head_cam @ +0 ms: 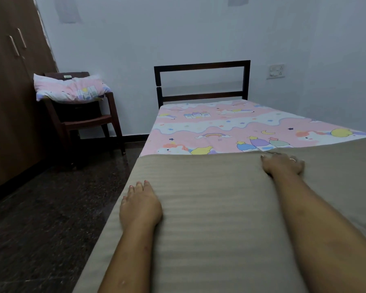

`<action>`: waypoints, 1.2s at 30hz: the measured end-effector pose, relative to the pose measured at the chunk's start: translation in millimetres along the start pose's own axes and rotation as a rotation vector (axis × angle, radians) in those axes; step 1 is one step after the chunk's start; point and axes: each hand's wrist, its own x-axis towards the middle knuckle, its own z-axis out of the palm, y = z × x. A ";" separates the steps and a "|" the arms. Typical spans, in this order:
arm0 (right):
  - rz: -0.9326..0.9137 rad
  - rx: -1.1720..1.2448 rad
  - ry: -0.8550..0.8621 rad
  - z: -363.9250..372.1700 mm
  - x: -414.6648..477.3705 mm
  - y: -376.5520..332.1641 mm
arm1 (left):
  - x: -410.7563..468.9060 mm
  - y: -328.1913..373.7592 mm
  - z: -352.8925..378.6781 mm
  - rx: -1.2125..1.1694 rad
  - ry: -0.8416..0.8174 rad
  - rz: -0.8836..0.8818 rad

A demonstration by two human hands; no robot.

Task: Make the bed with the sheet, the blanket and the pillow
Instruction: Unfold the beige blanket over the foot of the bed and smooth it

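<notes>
Small label on the chair [87, 121] back: not legible. The beige blanket [209, 208], finely striped, covers the near part of the bed [202, 66]. The pink cartoon-print sheet [220, 127] lies smooth beyond it. The matching pillow [70, 89] sits on the chair. The left hand [140, 206] and right hand [283, 163] press flat on the blanket, well apart, fingers extended.

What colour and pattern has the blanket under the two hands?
Beige-grey blanket with faint woven stripes, seen best in the head view.
</notes>
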 end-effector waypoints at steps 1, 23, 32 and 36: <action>-0.036 -0.025 0.020 -3.1 -4.5 -9.6 | 0.1 0.8 0.0 -0.001 0.005 0.000; -0.107 -0.080 -0.076 -51.1 -77.5 197.8 | -15.1 24.6 -10.0 -0.097 0.007 0.324; -0.887 0.032 -0.261 -45.1 -298.2 111.5 | -133.7 96.9 -7.8 -0.071 -0.337 0.759; -0.763 -0.033 -0.202 -54.9 -273.4 182.0 | -165.6 86.2 -11.5 -0.001 -0.364 0.809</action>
